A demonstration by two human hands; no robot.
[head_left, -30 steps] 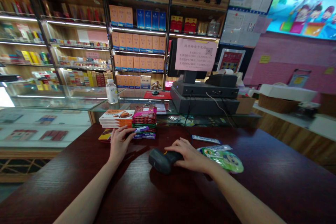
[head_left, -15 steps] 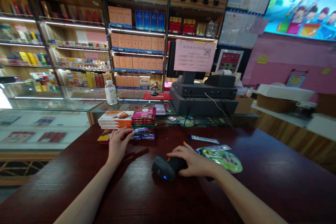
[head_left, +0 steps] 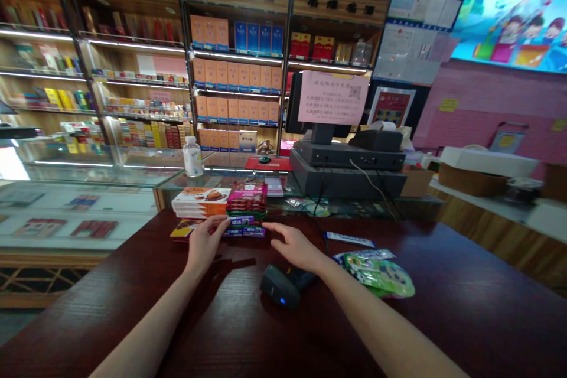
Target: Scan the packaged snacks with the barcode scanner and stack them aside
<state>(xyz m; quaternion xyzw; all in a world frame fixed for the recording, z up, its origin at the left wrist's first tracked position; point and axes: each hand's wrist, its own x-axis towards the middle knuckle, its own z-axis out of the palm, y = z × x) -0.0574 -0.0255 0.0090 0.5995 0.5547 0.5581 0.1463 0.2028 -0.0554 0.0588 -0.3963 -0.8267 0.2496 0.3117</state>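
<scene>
My left hand [head_left: 206, 243] pinches the left end of a small purple packet [head_left: 240, 221], at the front of a pile of snacks. More purple packets [head_left: 253, 232] lie just beneath it. Reaching in from the right, my right hand [head_left: 296, 246] has its fingers stretched out and holds nothing; its fingertips are close to the packet's right end. Below that hand a black barcode scanner [head_left: 280, 286] with a lit blue light lies on the dark wooden counter [head_left: 221, 319], its handle partly hidden by my right wrist.
Behind the purple packets are stacked white-and-orange boxes [head_left: 201, 196] and dark red bags [head_left: 247, 195]. Right of the scanner lie a green package [head_left: 385, 276] and long blue-and-white packets [head_left: 349, 240]. A till with a monitor [head_left: 332, 97] and a white bottle [head_left: 192, 156] stand farther back.
My right hand has let go of the scanner and moved forward and left toward the purple packets. The scanner stays on the counter. My left hand remains at the purple packet.
</scene>
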